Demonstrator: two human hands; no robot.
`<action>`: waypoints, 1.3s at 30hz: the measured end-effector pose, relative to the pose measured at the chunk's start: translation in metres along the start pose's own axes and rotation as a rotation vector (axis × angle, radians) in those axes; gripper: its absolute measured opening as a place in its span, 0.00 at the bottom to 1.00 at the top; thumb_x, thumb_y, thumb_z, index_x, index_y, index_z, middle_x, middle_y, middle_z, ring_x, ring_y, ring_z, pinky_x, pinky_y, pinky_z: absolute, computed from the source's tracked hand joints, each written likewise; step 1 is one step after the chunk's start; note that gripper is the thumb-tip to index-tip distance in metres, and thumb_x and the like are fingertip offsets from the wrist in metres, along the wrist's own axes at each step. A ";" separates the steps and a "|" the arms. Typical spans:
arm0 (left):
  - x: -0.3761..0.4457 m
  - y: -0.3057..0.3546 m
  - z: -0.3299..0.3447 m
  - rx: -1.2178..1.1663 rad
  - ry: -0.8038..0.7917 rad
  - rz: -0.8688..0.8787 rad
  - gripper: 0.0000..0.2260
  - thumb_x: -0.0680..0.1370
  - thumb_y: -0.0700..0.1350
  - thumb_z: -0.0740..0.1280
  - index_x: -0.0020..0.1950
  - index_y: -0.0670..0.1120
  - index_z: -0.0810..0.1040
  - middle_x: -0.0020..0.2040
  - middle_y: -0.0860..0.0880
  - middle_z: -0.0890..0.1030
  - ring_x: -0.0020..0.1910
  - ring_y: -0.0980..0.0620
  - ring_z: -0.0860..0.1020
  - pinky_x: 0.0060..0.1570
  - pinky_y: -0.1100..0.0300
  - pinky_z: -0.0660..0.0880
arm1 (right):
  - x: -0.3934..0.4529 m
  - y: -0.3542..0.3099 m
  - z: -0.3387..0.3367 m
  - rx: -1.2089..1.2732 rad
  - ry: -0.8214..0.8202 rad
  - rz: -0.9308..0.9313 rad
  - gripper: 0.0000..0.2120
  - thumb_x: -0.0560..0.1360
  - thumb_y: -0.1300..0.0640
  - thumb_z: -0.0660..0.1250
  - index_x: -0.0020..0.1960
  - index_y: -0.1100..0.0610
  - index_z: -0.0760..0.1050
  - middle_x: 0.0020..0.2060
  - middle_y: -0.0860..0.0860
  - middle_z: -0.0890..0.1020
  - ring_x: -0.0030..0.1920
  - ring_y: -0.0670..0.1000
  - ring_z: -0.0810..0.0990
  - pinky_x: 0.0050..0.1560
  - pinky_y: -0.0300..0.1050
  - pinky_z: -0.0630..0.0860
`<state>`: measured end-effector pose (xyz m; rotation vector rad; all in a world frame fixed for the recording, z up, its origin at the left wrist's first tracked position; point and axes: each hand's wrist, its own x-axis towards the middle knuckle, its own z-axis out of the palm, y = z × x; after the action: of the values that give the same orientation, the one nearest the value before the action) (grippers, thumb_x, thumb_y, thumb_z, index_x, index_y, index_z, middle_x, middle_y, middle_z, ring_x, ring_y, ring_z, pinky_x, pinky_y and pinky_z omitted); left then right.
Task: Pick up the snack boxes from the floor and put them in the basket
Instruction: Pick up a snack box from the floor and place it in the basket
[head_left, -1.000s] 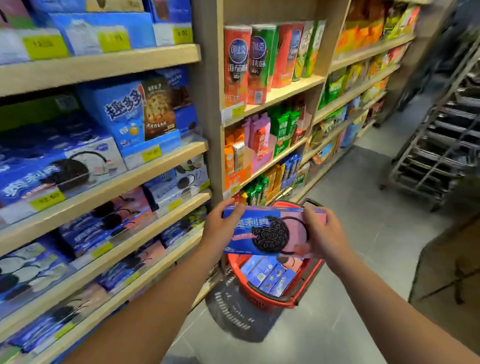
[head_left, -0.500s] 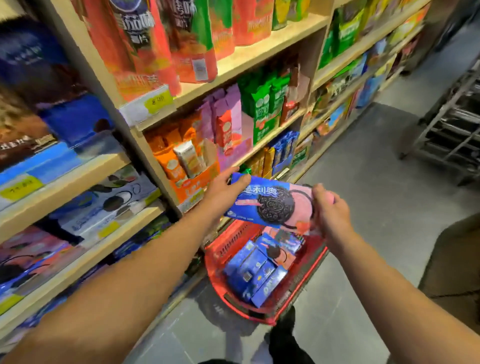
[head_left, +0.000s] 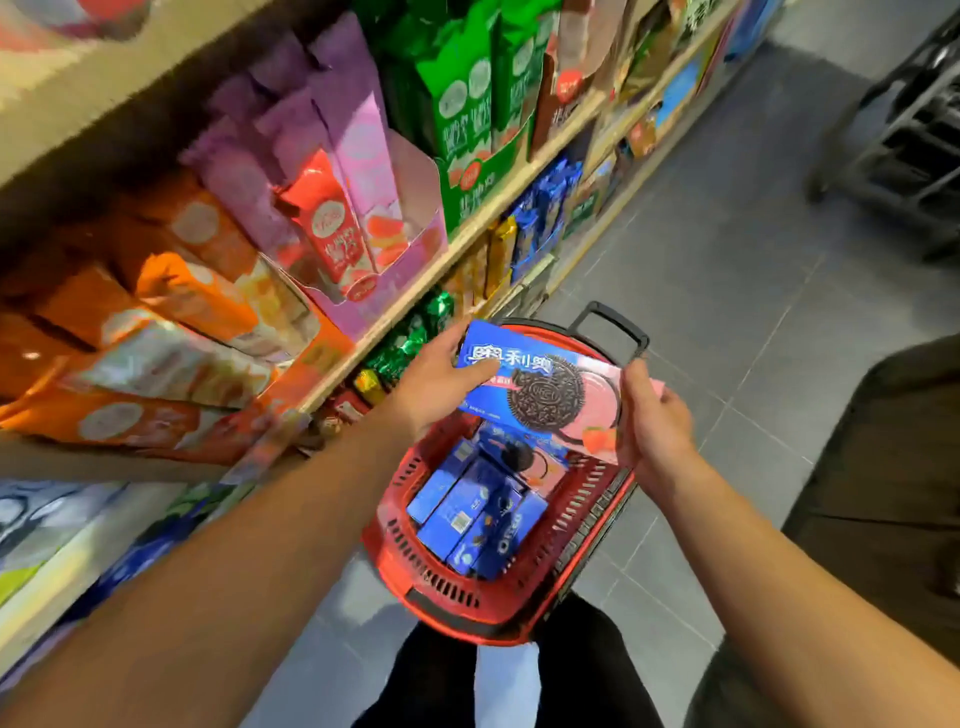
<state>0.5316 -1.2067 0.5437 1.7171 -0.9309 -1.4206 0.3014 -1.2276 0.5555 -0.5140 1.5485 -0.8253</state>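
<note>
I hold a blue and pink cookie box (head_left: 540, 389) flat in the air with both hands. My left hand (head_left: 436, 382) grips its left end, thumb on top. At the box's right end my right hand (head_left: 654, 421) grips the pink side. Straight below stands a red plastic basket (head_left: 410, 566) on the grey floor, its black handle (head_left: 610, 325) at the far end. Several blue snack boxes (head_left: 472, 514) lie inside the basket, partly hidden by the held box.
Wooden store shelves (head_left: 467, 234) packed with snack packs run along the left. A dark metal trolley rack (head_left: 904, 135) stands at the upper right. A brown mat (head_left: 883, 467) lies on the floor at right. My legs in dark trousers (head_left: 587, 670) stand just behind the basket.
The view has tilted down and come closer to the basket. The box in both hands has come lower, over the basket's far half.
</note>
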 end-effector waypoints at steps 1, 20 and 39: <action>0.013 -0.012 0.004 0.021 -0.005 -0.008 0.19 0.73 0.43 0.72 0.62 0.55 0.75 0.54 0.53 0.83 0.51 0.51 0.81 0.59 0.48 0.76 | 0.014 0.009 0.000 0.001 0.042 0.026 0.17 0.76 0.45 0.68 0.50 0.59 0.72 0.28 0.52 0.74 0.23 0.50 0.74 0.22 0.44 0.75; 0.230 -0.278 0.127 0.411 0.120 -0.231 0.20 0.75 0.44 0.68 0.67 0.50 0.74 0.58 0.53 0.81 0.55 0.57 0.78 0.63 0.57 0.72 | 0.302 0.254 -0.020 -0.123 0.234 0.488 0.32 0.64 0.40 0.76 0.57 0.58 0.70 0.48 0.52 0.80 0.44 0.56 0.84 0.35 0.55 0.83; 0.164 -0.270 0.115 0.444 0.024 -0.162 0.21 0.75 0.37 0.69 0.68 0.41 0.71 0.54 0.62 0.72 0.47 0.72 0.73 0.46 0.83 0.63 | 0.239 0.249 -0.021 -1.028 -0.121 -0.065 0.31 0.64 0.40 0.64 0.60 0.59 0.75 0.55 0.58 0.79 0.56 0.59 0.77 0.57 0.53 0.75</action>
<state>0.4638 -1.2261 0.2156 2.1712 -1.1819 -1.3604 0.2780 -1.2383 0.2104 -1.3228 1.7720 0.0320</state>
